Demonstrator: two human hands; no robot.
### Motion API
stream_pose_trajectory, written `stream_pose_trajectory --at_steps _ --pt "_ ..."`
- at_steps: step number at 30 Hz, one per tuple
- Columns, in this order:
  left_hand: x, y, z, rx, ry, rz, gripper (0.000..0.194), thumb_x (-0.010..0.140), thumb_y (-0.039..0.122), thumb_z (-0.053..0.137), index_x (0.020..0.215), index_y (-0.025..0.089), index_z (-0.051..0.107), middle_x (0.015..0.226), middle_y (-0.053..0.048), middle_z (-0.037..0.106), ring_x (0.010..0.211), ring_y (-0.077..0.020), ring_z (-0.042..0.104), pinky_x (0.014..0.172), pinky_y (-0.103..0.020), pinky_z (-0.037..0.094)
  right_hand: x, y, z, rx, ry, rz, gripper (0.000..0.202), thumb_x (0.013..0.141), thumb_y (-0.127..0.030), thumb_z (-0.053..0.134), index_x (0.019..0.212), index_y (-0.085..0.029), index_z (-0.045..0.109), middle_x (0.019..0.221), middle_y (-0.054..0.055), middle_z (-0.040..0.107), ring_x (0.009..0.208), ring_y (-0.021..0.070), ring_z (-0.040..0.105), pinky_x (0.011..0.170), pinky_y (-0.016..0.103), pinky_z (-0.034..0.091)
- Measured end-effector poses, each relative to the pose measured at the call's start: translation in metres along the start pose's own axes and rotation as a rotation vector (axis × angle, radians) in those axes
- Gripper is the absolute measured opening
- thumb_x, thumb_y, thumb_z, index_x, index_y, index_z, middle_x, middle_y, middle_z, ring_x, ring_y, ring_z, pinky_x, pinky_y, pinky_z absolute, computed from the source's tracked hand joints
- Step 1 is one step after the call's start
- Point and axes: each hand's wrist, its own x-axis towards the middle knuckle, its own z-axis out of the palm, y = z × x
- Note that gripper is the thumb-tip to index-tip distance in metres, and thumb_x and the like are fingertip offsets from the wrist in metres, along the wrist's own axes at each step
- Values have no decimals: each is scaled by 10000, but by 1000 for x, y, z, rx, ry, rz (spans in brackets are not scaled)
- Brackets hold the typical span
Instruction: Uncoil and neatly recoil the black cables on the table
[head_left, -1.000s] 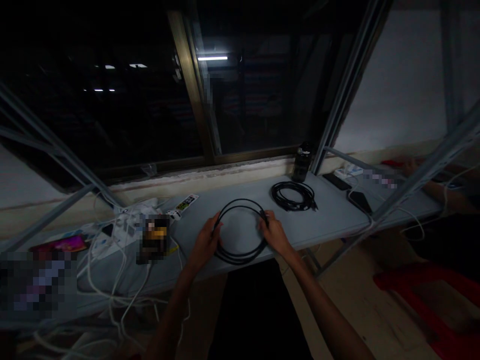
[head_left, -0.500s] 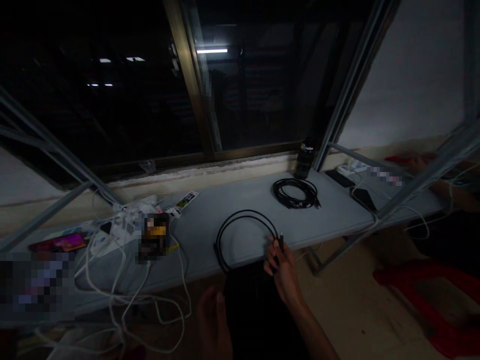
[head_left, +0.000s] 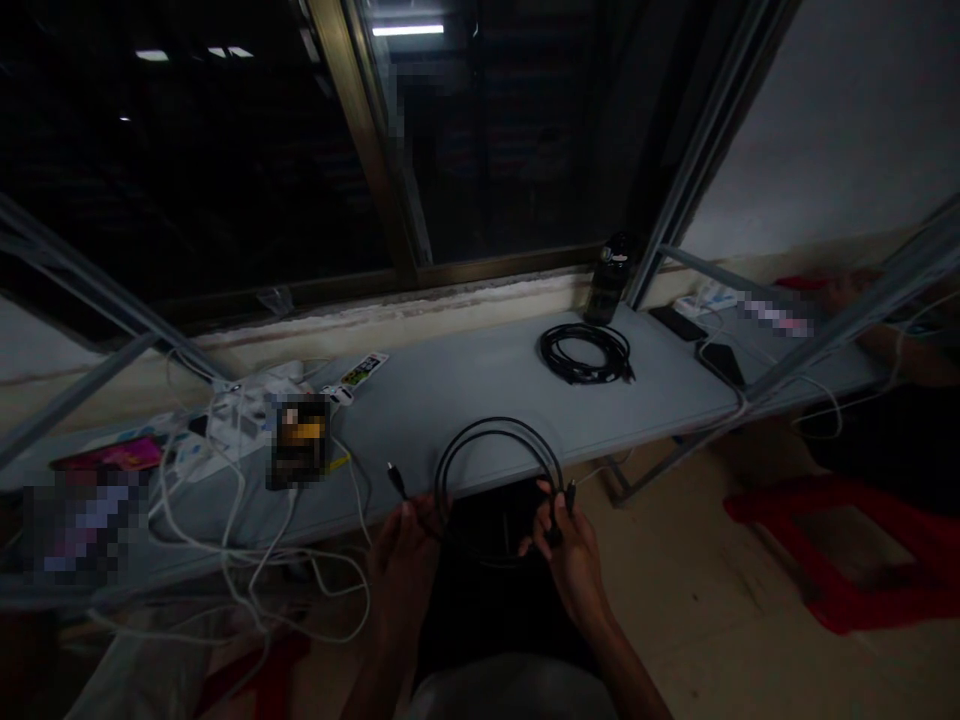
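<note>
At the far left we see a phone with a lit magenta screen lying on the grey surface, behind a blurred-out patch. Next come white adapters, bunched together, with white cords looping over the front edge. Just right of the adapters sits a dark item with a yellow part, too pixelated for us to name, and behind it lies a small printed card.

Our left hand is closed in a pinch on one end of a black cable, and a plug sticks up past the thumb. The cable hangs in loose loops between our hands, its top arc in line with the surface's front edge and its lower part before our dark clothing; we cannot tell whether it touches the surface. Our right hand has its fingers curled shut around the loops, with another plug upright at the fingertips.

Farther right, a second coil of black cable lies flat near an upright dark bottle. Beyond are two dark flat devices, a red stool on the floor, and another person's forearm.
</note>
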Motion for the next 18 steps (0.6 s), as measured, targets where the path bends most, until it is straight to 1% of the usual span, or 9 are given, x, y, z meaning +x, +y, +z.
stream_pose_trajectory --at_steps 3,5,6,8,10,11,13,16,18 --pt "10 7 -5 -176 129 -12 537 948 754 713 1145 259 787 1260 -104 835 1220 -358 812 1125 -574 666 -1 -8 -7 18 -21 -15 635 942 -721 895 1313 -233 730 790 -52 444 575 114 371 634 400 645" --pt "17 15 -13 -244 187 2 478 912 701 794 1105 264 783 1109 -74 838 1094 -320 832 1055 -520 694 -1 -13 -12 48 -28 -4 598 949 -700 899 1290 -230 754 780 -51 436 583 120 403 679 416 655" --pt "20 20 -18 -253 198 22 465 907 691 810 1088 263 783 1023 -59 820 1007 -288 829 986 -473 710 -1 -16 -14 64 -24 2 582 953 -692 901 1276 -228 763 774 -51 429 592 123 421 694 414 655" --pt "28 31 -28 -251 163 62 479 897 686 838 1075 244 789 885 -38 749 813 -216 773 810 -372 700 0 -22 -18 97 -3 5 556 957 -667 912 1264 -226 769 770 -51 419 611 126 447 701 391 644" --pt "32 43 -33 -226 100 72 543 866 703 879 1078 209 800 784 -16 663 640 -152 648 652 -295 623 1 -26 -22 118 12 1 552 958 -642 923 1277 -221 762 772 -53 415 612 122 447 667 361 622" --pt "32 49 -33 -194 64 56 580 853 708 899 1093 189 808 759 -8 635 596 -130 591 607 -270 578 1 -28 -23 120 7 3 556 962 -637 922 1284 -215 757 768 -58 408 594 114 427 628 340 599" --pt "31 59 -28 -101 -10 0 638 847 709 925 1136 149 825 761 -15 628 594 -113 552 581 -235 511 2 -30 -25 122 -42 15 551 980 -632 908 1281 -198 749 745 -76 372 536 84 332 529 283 518" --pt "30 68 -16 0 -89 -43 709 828 742 936 1144 114 843 784 -33 638 649 -113 559 573 -196 443 2 -30 -24 119 -152 59 516 1000 -621 895 1230 -184 743 706 -103 304 494 49 171 434 210 359" --pt "37 72 -10 8 -95 -19 741 813 770 931 1147 114 847 777 -23 620 658 -109 549 582 -188 436 1 -29 -23 98 -211 97 502 1002 -617 895 1204 -184 741 690 -110 286 490 46 157 433 207 368"
